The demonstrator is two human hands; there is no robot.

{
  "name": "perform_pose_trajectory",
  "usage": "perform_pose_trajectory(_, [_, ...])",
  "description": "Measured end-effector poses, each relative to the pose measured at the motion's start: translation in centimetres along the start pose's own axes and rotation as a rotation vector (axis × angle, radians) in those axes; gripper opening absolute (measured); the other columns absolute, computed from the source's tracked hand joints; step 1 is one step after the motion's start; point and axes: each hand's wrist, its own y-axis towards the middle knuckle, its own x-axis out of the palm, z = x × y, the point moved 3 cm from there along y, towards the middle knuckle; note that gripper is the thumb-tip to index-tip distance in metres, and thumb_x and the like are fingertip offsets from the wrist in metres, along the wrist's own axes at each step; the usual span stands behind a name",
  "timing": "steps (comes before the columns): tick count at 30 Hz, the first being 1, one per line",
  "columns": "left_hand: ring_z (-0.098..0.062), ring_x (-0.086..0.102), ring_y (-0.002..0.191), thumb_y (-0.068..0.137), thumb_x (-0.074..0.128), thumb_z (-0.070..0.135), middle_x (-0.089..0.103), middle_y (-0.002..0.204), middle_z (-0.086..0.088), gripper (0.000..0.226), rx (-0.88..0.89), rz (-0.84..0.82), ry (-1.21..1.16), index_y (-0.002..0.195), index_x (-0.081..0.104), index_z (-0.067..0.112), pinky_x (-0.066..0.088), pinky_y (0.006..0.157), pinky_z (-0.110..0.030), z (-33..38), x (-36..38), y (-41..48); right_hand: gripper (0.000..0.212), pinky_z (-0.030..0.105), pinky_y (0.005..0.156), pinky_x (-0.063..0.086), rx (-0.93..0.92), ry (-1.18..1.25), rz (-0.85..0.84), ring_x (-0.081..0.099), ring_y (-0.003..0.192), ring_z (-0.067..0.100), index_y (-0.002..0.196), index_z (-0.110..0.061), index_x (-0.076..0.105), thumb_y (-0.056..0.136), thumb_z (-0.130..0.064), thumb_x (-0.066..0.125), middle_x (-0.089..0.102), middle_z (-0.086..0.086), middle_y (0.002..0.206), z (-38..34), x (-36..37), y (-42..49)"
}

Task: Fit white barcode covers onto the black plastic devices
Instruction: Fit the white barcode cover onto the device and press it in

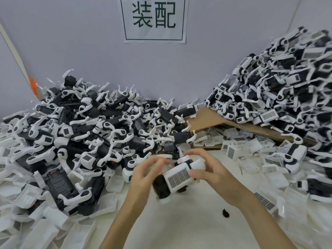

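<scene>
At the centre I hold one black plastic device (161, 186) above the white table. A white barcode cover (178, 177) sits on its upper face, its printed code facing me. My left hand (145, 175) grips the device's left side, fingers curled over the top. My right hand (206, 168) pinches the cover's right end and the white part beside it. The hands blur slightly, so I cannot tell how far the cover is seated.
A big heap of black devices with white arms (93, 126) fills the left. Covered devices are stacked high at the right (280, 90) on a cardboard sheet (212, 115). Loose white covers (239, 146) lie behind my hands, empty white trays (45, 229) at lower left.
</scene>
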Motion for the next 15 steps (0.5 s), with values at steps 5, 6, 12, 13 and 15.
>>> perform_pose_trajectory(5, [-0.021,0.069,0.102,0.092,0.031,0.065,0.075,0.106,-0.01,0.063,-0.188,0.039,-0.207,0.102,0.075,0.02,0.045,0.09,-0.038,-1.8,0.4,0.3,0.049,0.03,0.075,0.055,-0.037,-0.022,0.084,0.069,0.095,0.021,0.111,-0.027,0.071,0.062,-0.031,0.078,0.071,0.008,0.107,-3.9,-1.3,-1.3])
perform_pose_trajectory(6, [-0.016,0.067,0.108,0.093,0.033,0.062,0.074,0.112,0.001,0.055,-0.156,0.051,-0.113,0.104,0.075,0.029,0.046,0.093,-0.035,-1.9,0.7,0.1,0.049,0.029,0.073,0.055,-0.026,0.04,0.117,0.069,0.093,0.022,0.109,-0.023,0.069,0.061,-0.028,0.078,0.071,0.01,0.106,-4.1,-1.9,-2.0])
perform_pose_trajectory(12, [-0.001,0.045,0.126,0.093,0.056,0.054,0.041,0.138,0.028,0.038,0.132,-0.234,0.984,0.13,0.056,0.044,0.036,0.101,-0.026,-4.0,3.0,-1.2,0.053,0.036,0.06,0.06,0.182,0.683,0.355,0.067,0.089,0.032,0.112,-0.007,0.058,0.062,-0.007,0.076,0.072,0.018,0.105,-0.2,-1.8,-7.6])
perform_pose_trajectory(13, [-0.004,0.05,0.12,0.091,0.06,0.051,0.044,0.131,0.024,0.038,0.123,-0.238,0.984,0.128,0.056,0.043,0.039,0.093,-0.026,-3.9,3.1,-1.2,0.057,0.037,0.055,0.059,0.241,0.773,0.423,0.065,0.084,0.033,0.113,-0.004,0.06,0.059,-0.011,0.076,0.072,0.018,0.102,0.9,-1.4,-8.4])
perform_pose_trajectory(15, [-0.006,0.054,0.11,0.09,0.062,0.047,0.043,0.116,0.021,0.04,0.053,-0.225,0.991,0.129,0.053,0.043,0.037,0.079,-0.021,-3.8,2.9,-0.9,0.062,0.042,0.055,0.058,0.346,0.902,0.476,0.066,0.082,0.037,0.119,0.001,0.065,0.058,-0.011,0.074,0.072,0.02,0.1,2.4,-0.6,-9.7])
